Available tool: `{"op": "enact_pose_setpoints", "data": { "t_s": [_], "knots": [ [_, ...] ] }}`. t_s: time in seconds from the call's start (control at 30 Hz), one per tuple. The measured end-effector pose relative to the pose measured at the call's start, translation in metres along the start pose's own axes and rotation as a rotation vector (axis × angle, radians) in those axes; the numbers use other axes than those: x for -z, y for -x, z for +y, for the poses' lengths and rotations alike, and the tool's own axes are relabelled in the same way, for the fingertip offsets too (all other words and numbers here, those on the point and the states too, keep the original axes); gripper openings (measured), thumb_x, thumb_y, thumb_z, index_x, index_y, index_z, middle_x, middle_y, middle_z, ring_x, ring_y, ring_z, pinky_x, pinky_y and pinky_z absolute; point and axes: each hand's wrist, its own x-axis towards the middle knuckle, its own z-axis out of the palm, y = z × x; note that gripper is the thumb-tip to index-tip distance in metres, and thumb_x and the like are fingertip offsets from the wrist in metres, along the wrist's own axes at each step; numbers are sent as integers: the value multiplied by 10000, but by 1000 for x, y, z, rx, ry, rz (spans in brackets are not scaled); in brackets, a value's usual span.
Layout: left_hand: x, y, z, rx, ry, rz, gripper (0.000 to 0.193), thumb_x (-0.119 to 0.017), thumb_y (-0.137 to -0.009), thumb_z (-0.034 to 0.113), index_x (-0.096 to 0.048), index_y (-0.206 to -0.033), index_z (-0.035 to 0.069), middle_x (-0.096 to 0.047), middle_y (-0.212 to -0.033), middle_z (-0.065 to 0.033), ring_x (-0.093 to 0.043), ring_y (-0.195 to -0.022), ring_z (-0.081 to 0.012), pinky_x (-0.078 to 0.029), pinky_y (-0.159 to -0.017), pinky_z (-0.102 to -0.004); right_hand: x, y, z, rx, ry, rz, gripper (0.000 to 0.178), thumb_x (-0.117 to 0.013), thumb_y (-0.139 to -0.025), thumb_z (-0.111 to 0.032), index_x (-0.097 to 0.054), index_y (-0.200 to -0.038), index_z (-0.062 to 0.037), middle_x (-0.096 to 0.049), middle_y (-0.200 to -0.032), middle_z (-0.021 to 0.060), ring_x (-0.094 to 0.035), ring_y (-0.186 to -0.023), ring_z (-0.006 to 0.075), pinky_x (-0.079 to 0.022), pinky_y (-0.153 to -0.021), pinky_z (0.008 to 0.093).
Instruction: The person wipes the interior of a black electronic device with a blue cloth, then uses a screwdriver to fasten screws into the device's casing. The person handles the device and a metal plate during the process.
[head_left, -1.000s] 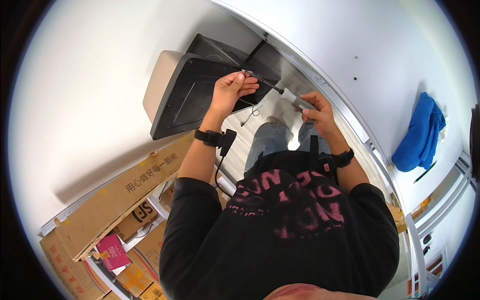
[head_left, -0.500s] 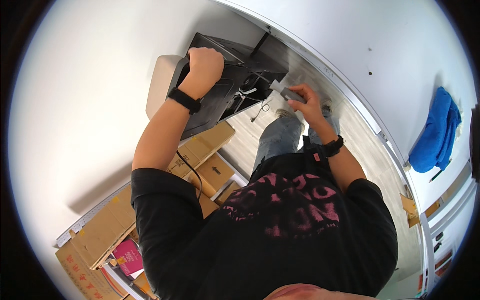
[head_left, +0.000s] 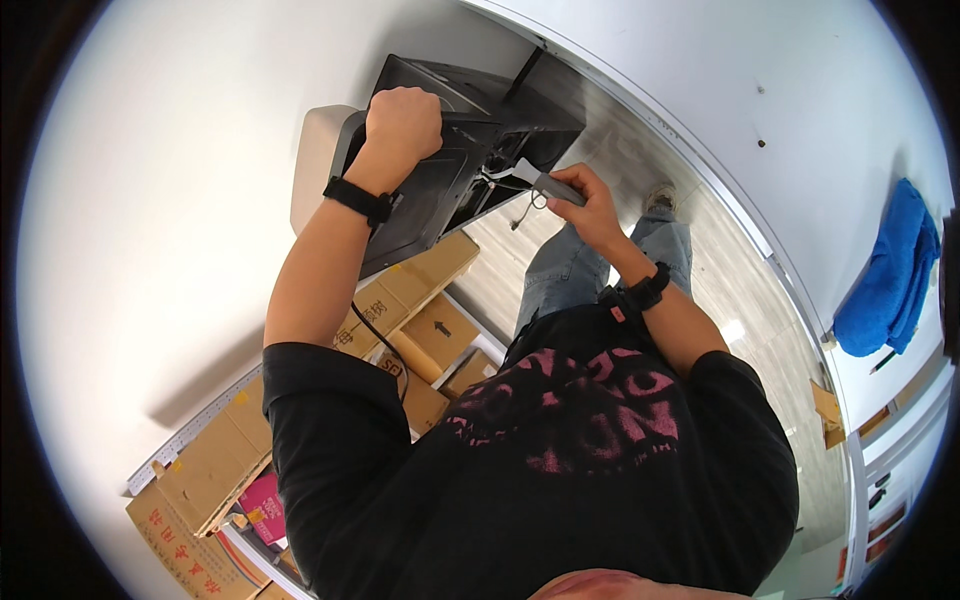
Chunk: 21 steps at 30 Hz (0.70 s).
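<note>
Clock positions are taken from the centre of the view. Nearest, at 6, is the person's black T-shirt (head_left: 560, 510) with a faded pink print; both forearms reach out beyond it, a black strap (head_left: 362, 200) on the left wrist and a black wristband (head_left: 647, 288) on the right. Hands are well apart. Right hand (head_left: 588, 205), between 1 and 2, is clamped round the handle of a grey tool (head_left: 550, 185), whose pale front end points toward 11; cannot tell whether its tip touches anything. Left hand (head_left: 403, 120), at 11, is clenched over the upper edge of a black panel (head_left: 425, 195); its fingertips are hidden. The panel slants from 11, with a beige part (head_left: 315, 165) behind it at 10. Beside it, toward 12, a black housing (head_left: 550, 115) shows a dark opening with wires, the tool's pale end just in front. A thin plugged cable (head_left: 515, 224) hangs near the tool. Blue jeans (head_left: 558, 275) stand on a wood-patterned floor (head_left: 735, 290), one shoe (head_left: 660, 196) at 2. Cardboard boxes (head_left: 440, 332) lie at 8, a magenta packet (head_left: 264, 508) among them. At 3, a blue cloth (head_left: 888, 285) rests on a white surface (head_left: 800, 200).
</note>
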Motion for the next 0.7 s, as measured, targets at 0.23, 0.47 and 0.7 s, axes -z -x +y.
{"op": "enact_pose_setpoints", "data": {
  "t_s": [0.23, 0.47, 0.7],
  "knots": [
    [7, 4, 3, 4, -6, -9, 118, -669, -741, 190, -721, -746, 83, -699, -776, -108, -694, -765, -266, -543, -645, -358, -13, -4, 0, 46, 15, 34, 321, -699, -798, -22, -548, -1080, -53, -609, -979, 44, -570, -909, 121, -457, -814, 286],
    [7, 5, 4, 5, -15, 6, 95, -646, -731, 145, -727, -746, 99, -706, -792, -102, -698, -769, -258, -542, -654, -345, -32, 3, -16, 145, 274, 147, 365, -723, -736, -31, -540, -1052, -41, -587, -911, 78, -576, -838, 195, -469, -766, 317],
    [-5, 5, 2, -11, 12, 62, 118, -679, -732, 187, -710, -714, 75, -689, -750, -117, -686, -748, -275, -539, -629, -372, -46, 12, -21, 196, 476, 302, 345, -727, -741, -39, -568, -1047, -23, -594, -882, 85, -601, -776, 182, -481, -695, 312]
  ]
}}
